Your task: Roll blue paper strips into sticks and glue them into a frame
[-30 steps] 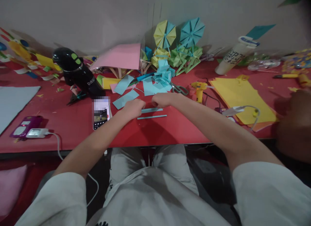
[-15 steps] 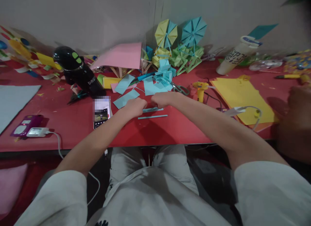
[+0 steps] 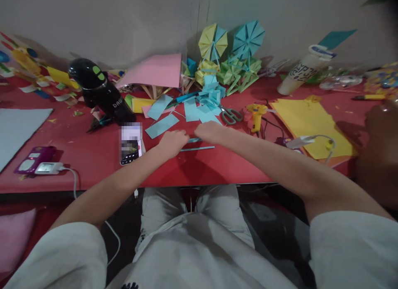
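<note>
My left hand point(image 3: 175, 142) is closed over the near end of a narrow blue paper strip point(image 3: 195, 140), low over the red tabletop. From the other side my right hand point(image 3: 209, 132) has its fingers curled on the same strip; most fingertips are hidden. Just in front of the hands lies a second thin blue strip point(image 3: 200, 148), flat on the table and partly covered by my left fingers. Cut blue paper pieces point(image 3: 162, 126) lie beyond my left hand. Grey-handled scissors point(image 3: 231, 116) rest beyond my right hand.
A phone point(image 3: 130, 146) lies left of my left hand, with a black bottle point(image 3: 105, 96) behind it. A yellow glue gun point(image 3: 256, 116) and yellow sheets point(image 3: 314, 127) are to the right. Folded paper shapes point(image 3: 230, 57) stand at the wall. Someone else's arm point(image 3: 377, 156) shows at the right edge.
Both hands have shifted slightly towards me and flattened over the strip. My left hand now covers the left end of the loose strip. The scissors show more fully.
</note>
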A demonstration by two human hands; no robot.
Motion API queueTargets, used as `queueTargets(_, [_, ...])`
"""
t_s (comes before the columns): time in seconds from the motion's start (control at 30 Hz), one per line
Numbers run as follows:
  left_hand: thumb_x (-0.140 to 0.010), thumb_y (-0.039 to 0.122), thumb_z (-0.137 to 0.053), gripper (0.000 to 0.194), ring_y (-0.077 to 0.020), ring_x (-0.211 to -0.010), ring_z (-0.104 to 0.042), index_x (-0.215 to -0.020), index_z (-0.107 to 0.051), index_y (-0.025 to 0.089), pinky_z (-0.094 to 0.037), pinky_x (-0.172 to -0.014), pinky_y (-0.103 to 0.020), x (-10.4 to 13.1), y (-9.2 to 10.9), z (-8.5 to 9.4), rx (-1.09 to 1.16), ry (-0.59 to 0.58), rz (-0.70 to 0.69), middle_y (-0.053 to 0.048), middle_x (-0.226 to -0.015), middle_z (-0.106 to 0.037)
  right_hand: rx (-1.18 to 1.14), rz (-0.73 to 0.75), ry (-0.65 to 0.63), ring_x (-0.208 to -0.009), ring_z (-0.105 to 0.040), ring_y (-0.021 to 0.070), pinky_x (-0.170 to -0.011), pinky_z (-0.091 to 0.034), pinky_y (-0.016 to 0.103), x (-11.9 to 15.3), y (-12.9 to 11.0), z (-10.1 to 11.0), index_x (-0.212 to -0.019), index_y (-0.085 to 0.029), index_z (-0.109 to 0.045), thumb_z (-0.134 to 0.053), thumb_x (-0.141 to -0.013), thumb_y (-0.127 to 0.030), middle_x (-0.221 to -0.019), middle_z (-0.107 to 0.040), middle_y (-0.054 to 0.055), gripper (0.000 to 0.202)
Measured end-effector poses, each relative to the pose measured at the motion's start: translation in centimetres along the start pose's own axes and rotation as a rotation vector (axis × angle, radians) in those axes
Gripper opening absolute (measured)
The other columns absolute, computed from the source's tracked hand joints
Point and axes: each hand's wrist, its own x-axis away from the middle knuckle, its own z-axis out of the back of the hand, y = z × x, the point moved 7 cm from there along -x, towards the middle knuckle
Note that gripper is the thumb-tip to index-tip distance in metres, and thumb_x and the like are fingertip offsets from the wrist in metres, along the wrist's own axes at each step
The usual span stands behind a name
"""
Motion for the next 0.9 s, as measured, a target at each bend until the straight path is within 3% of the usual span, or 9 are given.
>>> queueTargets(0.57, [-0.095, 0.004, -0.041, 0.033, -0.0315, -0.113, -0.065, -0.112, -0.068, 0.010, -0.051, -0.078, -0.035, 1.2, 0.5, 0.5, -0.021, -0.049, -0.027, -0.018, -0.115, -0.066, 0.015, -0.046, 0.007, -0.111, -0.070, 0.0281, -0.079, -0.051, 0.032, 1.9, -1.5, 0.4, -0.119, -0.011, -0.069, -0.039, -0.096, -0.002, -0.117, -0.072, 0.019, 0.039])
queueTargets(0.9, [-0.090, 0.005, -0.048, 0.032, -0.0245, -0.111, -0.065, -0.110, -0.069, 0.019, -0.047, -0.074, -0.028, 0.2, -1.3, 0.2, 0.132, -0.014, 0.008, -0.010, -0.114, -0.069, 0.039, -0.020, 0.048, -0.109, -0.070, 0.0270, -0.076, -0.051, 0.031, 2.4, -1.5, -0.2, -0.124, -0.011, -0.065, -0.037, -0.096, -0.001, -0.118, -0.070, 0.019, 0.041])
